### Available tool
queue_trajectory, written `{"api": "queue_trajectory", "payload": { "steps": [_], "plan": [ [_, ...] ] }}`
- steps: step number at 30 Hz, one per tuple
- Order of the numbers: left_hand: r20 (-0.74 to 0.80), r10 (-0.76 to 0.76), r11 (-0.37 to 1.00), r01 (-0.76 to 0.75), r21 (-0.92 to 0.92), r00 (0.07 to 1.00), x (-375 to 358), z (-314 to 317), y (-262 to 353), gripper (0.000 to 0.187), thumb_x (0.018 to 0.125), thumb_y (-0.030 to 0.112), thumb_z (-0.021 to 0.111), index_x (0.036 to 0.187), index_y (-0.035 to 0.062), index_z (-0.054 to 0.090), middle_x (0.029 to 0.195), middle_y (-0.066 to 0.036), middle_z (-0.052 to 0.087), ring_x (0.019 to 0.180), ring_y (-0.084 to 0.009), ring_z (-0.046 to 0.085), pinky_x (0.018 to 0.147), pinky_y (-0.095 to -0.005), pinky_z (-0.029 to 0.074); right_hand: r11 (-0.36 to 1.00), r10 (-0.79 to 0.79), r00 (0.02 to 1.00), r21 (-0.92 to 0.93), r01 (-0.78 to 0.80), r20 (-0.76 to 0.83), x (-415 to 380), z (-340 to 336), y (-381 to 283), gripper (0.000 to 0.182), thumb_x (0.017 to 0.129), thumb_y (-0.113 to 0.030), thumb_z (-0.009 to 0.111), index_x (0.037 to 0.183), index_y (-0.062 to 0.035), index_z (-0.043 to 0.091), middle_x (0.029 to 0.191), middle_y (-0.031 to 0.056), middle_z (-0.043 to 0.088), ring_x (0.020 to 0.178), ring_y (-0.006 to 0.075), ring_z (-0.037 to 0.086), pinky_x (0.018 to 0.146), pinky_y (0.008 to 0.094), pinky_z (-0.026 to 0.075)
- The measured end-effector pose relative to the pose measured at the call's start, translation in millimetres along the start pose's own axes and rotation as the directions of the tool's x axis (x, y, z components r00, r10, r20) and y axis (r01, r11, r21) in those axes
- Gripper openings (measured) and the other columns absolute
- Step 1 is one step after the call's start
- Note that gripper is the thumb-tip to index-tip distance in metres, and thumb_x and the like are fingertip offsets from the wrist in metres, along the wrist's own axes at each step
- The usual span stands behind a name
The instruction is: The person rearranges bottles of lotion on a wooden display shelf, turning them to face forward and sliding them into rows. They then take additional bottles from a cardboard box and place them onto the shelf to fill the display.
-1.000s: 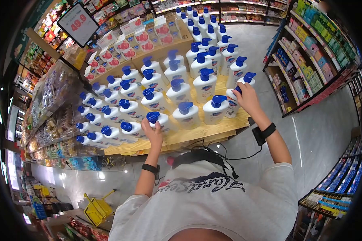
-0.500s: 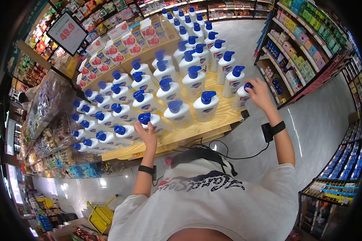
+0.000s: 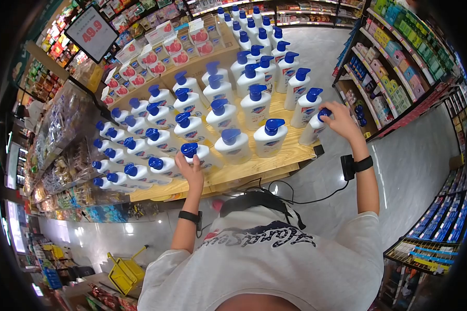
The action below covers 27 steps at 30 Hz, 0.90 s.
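Definitely a supermarket or big retail shop. Rows of identical blue-capped pump bottles (image 3: 242, 106) on a wooden display stand (image 3: 275, 163), a 49.9 price sign (image 3: 92, 32) overhead, packed shelving aisles (image 3: 399, 62) all around, plus a yellow shopping basket (image 3: 123, 273) on the floor.

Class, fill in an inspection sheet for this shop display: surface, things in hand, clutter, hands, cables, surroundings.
Surface: pale wooden display table, its near strip bare.
Things in hand: the front-row pump bottle under the left hand; the corner pump bottle under the right hand; both white with blue pumps.
Clutter: rows of like pump bottles; red-and-white boxes behind them.
Hands: left hand rests on its bottle; right hand covers the pump head of its bottle; whether either grips cannot be told.
Cables: black cable running from the right wristband.
Surroundings: price sign, stocked shelves, yellow basket on the floor.
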State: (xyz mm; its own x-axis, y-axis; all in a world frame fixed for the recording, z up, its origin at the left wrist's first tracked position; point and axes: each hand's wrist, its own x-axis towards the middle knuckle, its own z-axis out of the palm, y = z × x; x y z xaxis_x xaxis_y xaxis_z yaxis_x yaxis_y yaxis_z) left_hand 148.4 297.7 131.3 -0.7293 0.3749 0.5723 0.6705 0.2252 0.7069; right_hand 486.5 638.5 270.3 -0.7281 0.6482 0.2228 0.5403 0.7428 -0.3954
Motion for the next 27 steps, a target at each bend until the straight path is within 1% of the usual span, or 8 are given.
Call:
{"api": "queue_trajectory", "payload": {
  "steps": [2, 5, 11, 12, 15, 20, 23, 27],
  "plan": [
    [0.011, -0.02, 1.0, 0.02, -0.002, 1.0, 1, -1, 1, 0.048, 0.091, 0.034, 0.056, 0.12, -0.0021, 0.045, 0.108, -0.014, 0.04, 0.095, -0.025, 0.049, 0.064, -0.0317, 0.051, 0.994, 0.029, 1.0, -0.109, -0.029, -0.01, 4, -2, -10, 0.025, 0.078, -0.013, 0.068, 0.102, -0.0085, 0.063, 0.098, 0.013, 0.058, 0.096, 0.0321, 0.055, 0.085, 0.0408, 0.041],
    [0.054, -0.121, 0.991, 0.124, -0.042, 0.991, -2, -4, 7, 0.051, 0.089, 0.034, 0.058, 0.123, 0.0002, 0.045, 0.115, -0.019, 0.044, 0.107, -0.0356, 0.045, 0.093, -0.043, 0.037, 0.989, -0.133, 0.968, -0.091, 0.116, -0.211, 21, -6, -37, 0.024, 0.08, -0.013, 0.067, 0.103, -0.0077, 0.063, 0.108, 0.0154, 0.057, 0.1, 0.0338, 0.055, 0.089, 0.041, 0.042],
    [0.114, -0.187, 0.973, 0.2, -0.112, 0.976, -6, -2, -5, 0.051, 0.081, 0.023, 0.065, 0.123, 0.0013, 0.044, 0.117, -0.02, 0.044, 0.11, -0.0372, 0.044, 0.097, -0.044, 0.034, 0.953, -0.229, 0.972, 0.216, 0.215, 0.045, 86, -1, -109, 0.033, 0.082, -0.012, 0.065, 0.114, -0.0071, 0.058, 0.112, 0.0164, 0.057, 0.105, 0.0357, 0.054, 0.09, 0.0398, 0.044],
    [0.142, -0.14, 0.989, 0.146, -0.028, 0.98, -1, -10, 9, 0.052, 0.079, 0.019, 0.066, 0.123, 0.0015, 0.045, 0.118, -0.02, 0.044, 0.112, -0.0381, 0.043, 0.099, -0.0447, 0.033, 0.942, -0.318, 0.947, 0.124, 0.312, 0.036, 97, 14, -112, 0.037, 0.083, -0.012, 0.066, 0.118, -0.0065, 0.056, 0.112, 0.0162, 0.057, 0.105, 0.035, 0.055, 0.09, 0.0399, 0.045],
    [0.174, -0.109, 0.988, 0.126, -0.085, 0.979, 3, -16, 17, 0.051, 0.078, 0.016, 0.066, 0.122, 0.0009, 0.045, 0.118, -0.019, 0.044, 0.114, -0.0377, 0.042, 0.1, -0.0458, 0.032, 0.92, -0.385, 0.909, 0.139, 0.366, 0.159, 126, 48, -128, 0.034, 0.081, -0.012, 0.067, 0.113, -0.0044, 0.06, 0.105, 0.0182, 0.06, 0.099, 0.0385, 0.057, 0.085, 0.0439, 0.047],
    [0.226, -0.177, 0.978, 0.198, -0.072, 0.958, 3, -21, 35, 0.057, 0.08, 0.011, 0.067, 0.129, 0.0009, 0.041, 0.13, -0.022, 0.04, 0.124, -0.0381, 0.037, 0.105, -0.0462, 0.029, 0.949, -0.258, 0.917, -0.1, 0.3, 0.304, 140, 65, -145, 0.03, 0.081, -0.013, 0.067, 0.109, -0.0043, 0.062, 0.099, 0.0172, 0.061, 0.099, 0.0362, 0.059, 0.084, 0.0446, 0.048],
    [0.231, -0.209, 0.97, 0.232, -0.075, 0.95, 6, -33, 59, 0.061, 0.082, 0.01, 0.066, 0.135, -0.0001, 0.037, 0.139, -0.024, 0.035, 0.131, -0.0377, 0.033, 0.108, -0.0447, 0.027, 0.943, -0.299, 0.919, -0.071, 0.326, 0.257, 132, 62, -145, 0.031, 0.081, -0.014, 0.066, 0.11, -0.0043, 0.062, 0.099, 0.0184, 0.06, 0.099, 0.0363, 0.058, 0.084, 0.0444, 0.048],
    [0.195, -0.157, 0.982, 0.173, -0.072, 0.968, 7, -56, 81, 0.063, 0.084, 0.003, 0.061, 0.139, -0.0053, 0.031, 0.142, -0.022, 0.035, 0.135, -0.0335, 0.032, 0.112, -0.0408, 0.024, 0.954, -0.293, 0.89, 0.041, 0.298, 0.349, 135, 36, -138, 0.036, 0.083, -0.017, 0.067, 0.116, -0.0047, 0.06, 0.111, 0.017, 0.059, 0.102, 0.0361, 0.057, 0.09, 0.0415, 0.046]
  ]
}}
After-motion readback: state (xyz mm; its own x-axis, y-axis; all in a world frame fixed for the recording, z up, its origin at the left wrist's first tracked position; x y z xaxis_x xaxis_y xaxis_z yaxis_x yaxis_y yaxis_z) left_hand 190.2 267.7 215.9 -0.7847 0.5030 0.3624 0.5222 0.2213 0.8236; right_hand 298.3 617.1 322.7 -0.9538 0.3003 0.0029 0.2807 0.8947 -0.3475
